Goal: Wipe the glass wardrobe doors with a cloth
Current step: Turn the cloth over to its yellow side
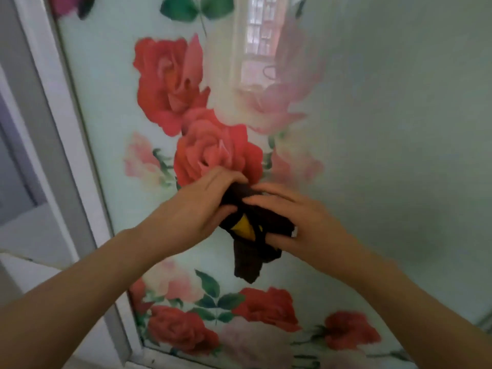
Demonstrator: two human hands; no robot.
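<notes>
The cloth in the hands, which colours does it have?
Dark brown cloth with a yellow patch, seen in the head view.

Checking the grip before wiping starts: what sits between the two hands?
Head view: the dark cloth, bunched, with a yellow patch, held by left hand and right hand.

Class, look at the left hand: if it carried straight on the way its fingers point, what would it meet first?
The left hand already grips the dark cloth, so that comes first. Beyond it lies the right hand, though depth between the hands is unclear.
</notes>
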